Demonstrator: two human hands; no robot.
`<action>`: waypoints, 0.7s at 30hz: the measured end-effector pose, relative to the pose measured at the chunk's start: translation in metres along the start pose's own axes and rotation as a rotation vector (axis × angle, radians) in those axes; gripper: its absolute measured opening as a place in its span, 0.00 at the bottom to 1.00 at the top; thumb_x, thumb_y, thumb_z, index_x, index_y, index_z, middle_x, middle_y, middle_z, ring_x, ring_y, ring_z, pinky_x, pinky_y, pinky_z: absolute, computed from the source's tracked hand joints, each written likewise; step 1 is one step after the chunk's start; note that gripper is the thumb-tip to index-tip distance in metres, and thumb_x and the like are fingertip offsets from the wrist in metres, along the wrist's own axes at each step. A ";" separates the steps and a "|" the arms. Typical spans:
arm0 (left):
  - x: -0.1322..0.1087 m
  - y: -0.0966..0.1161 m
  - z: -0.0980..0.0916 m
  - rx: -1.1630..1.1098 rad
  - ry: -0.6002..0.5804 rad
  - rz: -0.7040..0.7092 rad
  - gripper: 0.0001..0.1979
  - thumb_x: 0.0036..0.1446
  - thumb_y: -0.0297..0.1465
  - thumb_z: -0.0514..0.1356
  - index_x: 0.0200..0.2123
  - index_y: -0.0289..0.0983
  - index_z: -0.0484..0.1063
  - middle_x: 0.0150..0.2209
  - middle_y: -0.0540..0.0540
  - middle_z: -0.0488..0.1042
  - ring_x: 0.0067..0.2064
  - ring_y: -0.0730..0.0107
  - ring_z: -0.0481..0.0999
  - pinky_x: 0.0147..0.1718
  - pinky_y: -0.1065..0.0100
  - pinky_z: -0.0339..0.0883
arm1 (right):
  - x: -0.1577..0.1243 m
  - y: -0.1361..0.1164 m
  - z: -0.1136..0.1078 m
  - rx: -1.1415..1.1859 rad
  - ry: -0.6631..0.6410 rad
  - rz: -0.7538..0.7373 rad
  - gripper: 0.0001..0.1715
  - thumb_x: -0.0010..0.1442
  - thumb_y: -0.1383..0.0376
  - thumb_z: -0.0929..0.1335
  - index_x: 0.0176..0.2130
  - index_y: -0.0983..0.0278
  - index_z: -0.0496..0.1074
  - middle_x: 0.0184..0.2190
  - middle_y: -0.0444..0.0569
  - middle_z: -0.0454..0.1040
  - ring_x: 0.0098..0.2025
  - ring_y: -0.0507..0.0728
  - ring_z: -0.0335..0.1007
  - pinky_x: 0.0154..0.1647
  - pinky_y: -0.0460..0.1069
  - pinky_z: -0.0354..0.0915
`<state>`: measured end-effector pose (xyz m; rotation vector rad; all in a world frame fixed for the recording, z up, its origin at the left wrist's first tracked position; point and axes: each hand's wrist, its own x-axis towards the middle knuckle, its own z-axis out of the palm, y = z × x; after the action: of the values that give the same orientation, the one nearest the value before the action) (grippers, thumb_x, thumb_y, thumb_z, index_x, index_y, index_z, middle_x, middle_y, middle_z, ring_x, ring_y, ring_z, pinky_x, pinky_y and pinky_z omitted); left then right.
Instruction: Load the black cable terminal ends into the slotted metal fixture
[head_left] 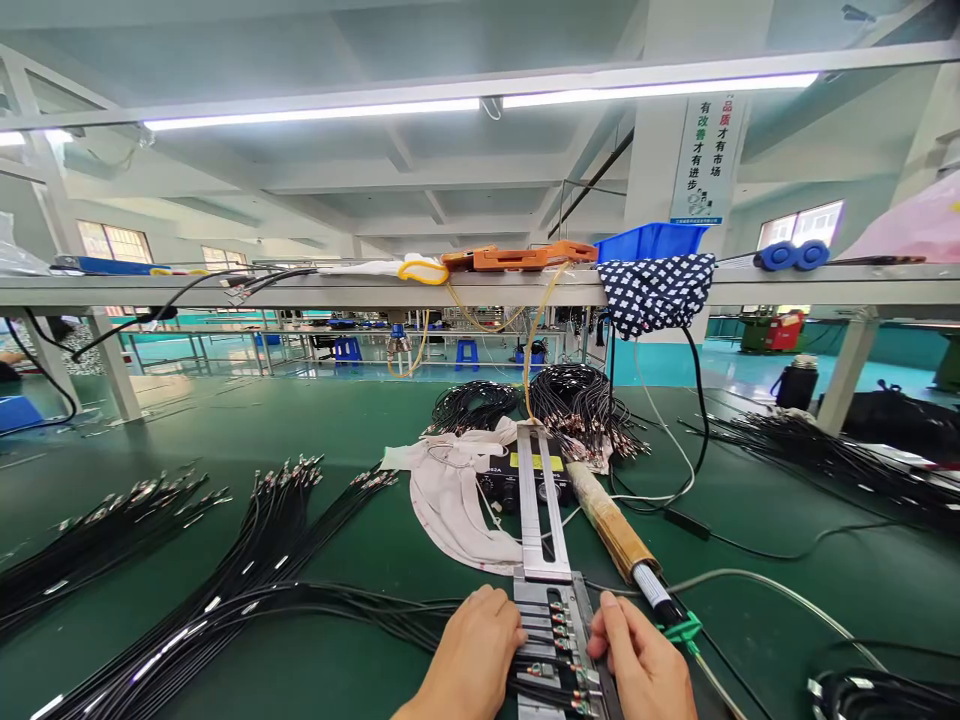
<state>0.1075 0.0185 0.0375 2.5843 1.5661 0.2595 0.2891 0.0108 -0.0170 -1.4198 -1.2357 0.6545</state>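
Left hand (pixel 472 660): laid at the near edge of the table (pixel 337 420), fingers bent onto the left side of the fixture; whether a cable is pinched cannot be told.
Right hand (pixel 646 668): set against the right side of the fixture, thumb pointed at the slots; any grip is hidden.
Fixture (pixel 556 610): a grey metal plate with a row of slots, found between the two hands at near centre.
Cable ends (pixel 553 672): thin black cables with small metal connectors are laid across the slots, fed in from the left.
Cable bundles (pixel 247 570): long black cables are fanned over the table to the left, connector tips pointed far.
Metal rail (pixel 541 500): a slotted bar is extended from the fixture toward the far side.
Soldering iron (pixel 611 525): its tape-wrapped handle is laid just right of the rail, tip toward the right hand.
White cloth (pixel 457 500): crumpled left of the rail.
Black box (pixel 525 470): yellow-labelled, partly covered by the rail.
Coiled cables (pixel 577 400): heaped beyond the box.
Shelf (pixel 300 292): spanned across the far side.
Blue bin (pixel 649 242): stood on the shelf, contents unseen, beside a dotted cloth (pixel 656 290).
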 end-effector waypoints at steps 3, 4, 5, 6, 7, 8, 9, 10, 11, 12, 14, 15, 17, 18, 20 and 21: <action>0.001 0.003 0.000 0.029 -0.014 0.005 0.11 0.66 0.21 0.50 0.36 0.34 0.71 0.41 0.43 0.75 0.42 0.59 0.71 0.43 0.60 0.65 | -0.001 0.000 0.001 -0.004 0.008 -0.004 0.36 0.61 0.35 0.56 0.23 0.59 0.67 0.19 0.43 0.70 0.23 0.56 0.63 0.28 0.48 0.56; 0.002 0.003 0.000 0.032 -0.016 0.007 0.11 0.65 0.21 0.50 0.36 0.34 0.71 0.41 0.43 0.75 0.42 0.58 0.71 0.43 0.60 0.65 | -0.001 -0.001 0.001 -0.006 0.010 -0.007 0.36 0.61 0.35 0.56 0.23 0.59 0.67 0.19 0.43 0.70 0.23 0.56 0.63 0.29 0.48 0.56; 0.002 0.003 0.001 0.030 -0.017 0.010 0.11 0.65 0.21 0.51 0.35 0.34 0.71 0.41 0.42 0.75 0.42 0.58 0.71 0.44 0.59 0.65 | -0.001 -0.001 0.001 -0.009 0.012 -0.011 0.36 0.61 0.35 0.56 0.23 0.59 0.67 0.19 0.43 0.70 0.24 0.57 0.63 0.29 0.48 0.56; 0.003 0.003 0.002 0.027 -0.018 0.012 0.11 0.65 0.21 0.51 0.35 0.34 0.71 0.41 0.42 0.75 0.42 0.58 0.71 0.44 0.59 0.65 | -0.002 -0.001 0.001 -0.014 0.015 -0.015 0.36 0.61 0.35 0.56 0.23 0.59 0.67 0.19 0.43 0.70 0.24 0.57 0.64 0.29 0.48 0.57; 0.004 0.003 0.003 0.020 -0.018 0.015 0.11 0.65 0.21 0.50 0.35 0.34 0.71 0.40 0.42 0.75 0.42 0.58 0.71 0.44 0.59 0.65 | -0.002 -0.002 0.001 -0.021 0.018 -0.018 0.36 0.61 0.35 0.56 0.23 0.59 0.67 0.20 0.43 0.70 0.24 0.57 0.64 0.30 0.48 0.57; 0.005 0.003 0.004 0.011 -0.016 0.018 0.11 0.65 0.21 0.50 0.34 0.34 0.71 0.40 0.42 0.75 0.42 0.59 0.72 0.44 0.60 0.65 | -0.003 -0.003 0.000 -0.030 0.023 -0.021 0.36 0.61 0.35 0.56 0.23 0.59 0.67 0.20 0.43 0.71 0.25 0.57 0.64 0.30 0.48 0.57; 0.005 0.002 0.004 -0.001 -0.014 0.022 0.11 0.65 0.21 0.50 0.34 0.34 0.71 0.40 0.42 0.75 0.42 0.59 0.72 0.44 0.60 0.65 | -0.003 -0.005 0.000 -0.043 0.027 -0.026 0.36 0.61 0.35 0.56 0.23 0.58 0.67 0.20 0.44 0.71 0.25 0.58 0.65 0.30 0.48 0.57; 0.005 0.002 0.004 -0.015 -0.011 0.026 0.11 0.65 0.21 0.50 0.34 0.34 0.71 0.39 0.43 0.75 0.41 0.59 0.72 0.44 0.61 0.65 | -0.004 -0.006 0.000 -0.057 0.031 -0.033 0.36 0.61 0.35 0.56 0.23 0.58 0.67 0.20 0.44 0.71 0.25 0.58 0.65 0.30 0.48 0.57; 0.005 0.001 0.004 -0.030 -0.006 0.030 0.11 0.65 0.22 0.51 0.34 0.34 0.71 0.39 0.43 0.76 0.41 0.60 0.72 0.44 0.62 0.65 | -0.005 -0.007 0.000 -0.071 0.034 -0.041 0.36 0.61 0.35 0.55 0.23 0.58 0.67 0.21 0.44 0.71 0.25 0.58 0.65 0.30 0.48 0.57; 0.005 0.000 0.005 -0.046 -0.001 0.035 0.10 0.65 0.22 0.51 0.34 0.34 0.71 0.39 0.44 0.76 0.41 0.61 0.72 0.44 0.62 0.65 | -0.006 -0.009 -0.001 -0.087 0.035 -0.053 0.36 0.61 0.35 0.55 0.23 0.58 0.67 0.21 0.44 0.72 0.25 0.58 0.66 0.30 0.49 0.57; 0.004 -0.002 0.005 -0.079 0.011 0.044 0.09 0.65 0.22 0.53 0.34 0.35 0.71 0.39 0.45 0.76 0.41 0.62 0.73 0.44 0.64 0.65 | -0.008 -0.010 -0.001 -0.114 0.030 -0.090 0.35 0.62 0.36 0.55 0.24 0.57 0.67 0.22 0.44 0.72 0.25 0.58 0.67 0.30 0.49 0.57; 0.003 -0.003 0.005 -0.094 0.017 0.047 0.08 0.64 0.21 0.53 0.35 0.35 0.71 0.39 0.46 0.76 0.41 0.62 0.73 0.42 0.66 0.65 | -0.008 -0.010 -0.001 -0.124 0.022 -0.108 0.35 0.62 0.36 0.55 0.24 0.57 0.67 0.23 0.44 0.73 0.26 0.59 0.68 0.31 0.49 0.58; 0.002 -0.005 0.005 -0.120 0.025 0.057 0.08 0.63 0.21 0.54 0.36 0.37 0.70 0.38 0.48 0.76 0.40 0.64 0.73 0.40 0.67 0.65 | -0.009 -0.008 -0.001 -0.134 -0.014 -0.142 0.32 0.64 0.38 0.55 0.28 0.56 0.68 0.26 0.44 0.76 0.28 0.60 0.71 0.32 0.48 0.60; 0.001 -0.006 0.005 -0.128 0.027 0.063 0.08 0.62 0.20 0.55 0.37 0.37 0.71 0.38 0.49 0.76 0.40 0.64 0.74 0.39 0.68 0.65 | -0.008 -0.006 -0.002 -0.135 -0.046 -0.157 0.31 0.64 0.39 0.55 0.30 0.56 0.69 0.29 0.45 0.77 0.31 0.60 0.73 0.33 0.48 0.62; 0.001 -0.006 0.005 -0.132 0.028 0.076 0.08 0.61 0.20 0.56 0.37 0.38 0.71 0.38 0.49 0.76 0.40 0.64 0.74 0.39 0.68 0.65 | -0.007 -0.004 -0.002 -0.135 -0.126 -0.182 0.28 0.65 0.41 0.56 0.34 0.56 0.69 0.33 0.47 0.79 0.35 0.61 0.76 0.36 0.48 0.65; 0.001 -0.005 0.005 -0.129 0.028 0.081 0.08 0.61 0.20 0.56 0.37 0.38 0.71 0.37 0.49 0.76 0.40 0.64 0.74 0.40 0.69 0.65 | -0.006 -0.004 -0.003 -0.138 -0.166 -0.198 0.27 0.66 0.41 0.56 0.35 0.56 0.68 0.34 0.48 0.80 0.38 0.62 0.76 0.37 0.49 0.66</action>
<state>0.1045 0.0214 0.0316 2.5581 1.4045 0.3924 0.2882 0.0037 -0.0139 -1.3534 -1.5555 0.5684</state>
